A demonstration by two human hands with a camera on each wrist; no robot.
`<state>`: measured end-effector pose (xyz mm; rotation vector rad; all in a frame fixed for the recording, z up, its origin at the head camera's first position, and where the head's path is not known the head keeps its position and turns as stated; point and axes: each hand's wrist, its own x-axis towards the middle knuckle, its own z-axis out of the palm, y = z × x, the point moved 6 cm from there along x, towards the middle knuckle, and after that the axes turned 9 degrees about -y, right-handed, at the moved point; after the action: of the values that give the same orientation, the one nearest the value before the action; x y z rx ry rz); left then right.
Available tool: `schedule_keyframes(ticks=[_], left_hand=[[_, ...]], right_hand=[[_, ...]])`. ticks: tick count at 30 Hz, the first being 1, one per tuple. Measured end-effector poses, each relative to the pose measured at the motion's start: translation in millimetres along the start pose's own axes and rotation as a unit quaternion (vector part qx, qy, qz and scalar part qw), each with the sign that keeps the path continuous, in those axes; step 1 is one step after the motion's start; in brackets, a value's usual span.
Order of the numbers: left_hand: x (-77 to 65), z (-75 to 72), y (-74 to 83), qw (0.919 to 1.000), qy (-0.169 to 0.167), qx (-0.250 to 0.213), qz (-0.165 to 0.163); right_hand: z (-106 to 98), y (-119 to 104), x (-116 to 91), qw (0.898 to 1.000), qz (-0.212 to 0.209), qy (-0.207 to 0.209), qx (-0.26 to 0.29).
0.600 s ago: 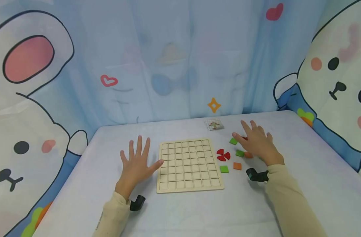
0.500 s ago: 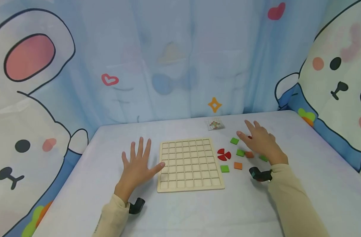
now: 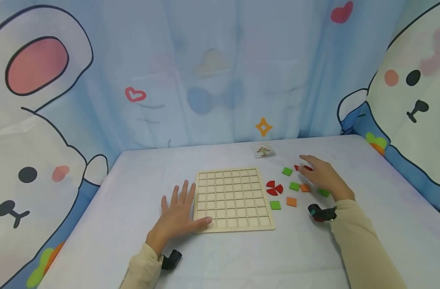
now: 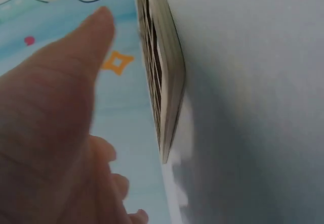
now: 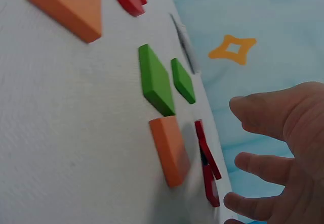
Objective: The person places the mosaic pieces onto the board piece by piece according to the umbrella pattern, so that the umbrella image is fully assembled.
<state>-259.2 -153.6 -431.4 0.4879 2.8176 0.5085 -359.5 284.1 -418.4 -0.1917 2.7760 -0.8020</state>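
A pale wooden grid board (image 3: 232, 198) lies flat in the middle of the table, its cells bare. My left hand (image 3: 180, 214) rests flat beside its near left corner with straight fingers, and the thumb (image 4: 66, 82) lies along the board edge (image 4: 169, 87). My right hand (image 3: 319, 174) hovers to the right of the board with loosely bent fingers (image 5: 273, 113) over small red pieces (image 5: 207, 166), gripping nothing. Around it lie green squares (image 3: 287, 171) (image 3: 294, 186) and an orange square (image 3: 305, 188).
Red quarter-circle pieces (image 3: 274, 188), a green square (image 3: 275, 205), an orange square (image 3: 291, 202) and another green square (image 3: 323, 192) lie right of the board. A small picture card (image 3: 263, 150) sits behind them. The cartoon curtain (image 3: 220, 80) closes off the back and sides.
My left hand slid nearer and rightward, so its thumb now lies on the board's near left corner. My right hand drew its fingers in and lowered over the red pieces.
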Motion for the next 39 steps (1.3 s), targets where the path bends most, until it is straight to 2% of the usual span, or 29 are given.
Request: schedule_keyframes(ticks=[5,10,15,19,24,30,34,39], left_hand=[[0.5,7.4,-0.9,0.9991,-0.041,-0.013,0.000],[1.4,11.1,-0.5,0.9969,-0.078,-0.016,0.003],[7.0,8.7,-0.3,0.9945,-0.105,0.011,0.001],[14.5,4.6,-2.2,0.9918,-0.125,0.029,-0.005],[16.6,-1.3,-4.4,0.9882,-0.150,0.022,-0.023],[17.5,-4.9,-0.6,0.9844,-0.171,0.016,-0.039],[18.1,-3.4,-0.3,0.9824,-0.179,0.015,-0.051],[19.6,-3.5,1.0,0.9818,-0.181,0.018,-0.055]], right_hand=[[8.1,1.8,12.7,1.000,0.009,-0.011,-0.008],[13.3,2.8,20.0,0.998,0.020,-0.005,-0.053],[13.2,-2.8,18.2,0.995,0.019,0.031,-0.088],[12.9,-7.2,16.6,0.993,0.020,0.065,-0.094],[12.7,-14.3,17.6,0.992,0.015,0.091,-0.091],[10.4,-17.2,19.8,0.987,-0.017,0.126,-0.101],[9.6,-16.7,20.5,0.990,-0.015,0.116,-0.082],[6.6,-13.4,17.1,0.994,-0.009,0.108,-0.018]])
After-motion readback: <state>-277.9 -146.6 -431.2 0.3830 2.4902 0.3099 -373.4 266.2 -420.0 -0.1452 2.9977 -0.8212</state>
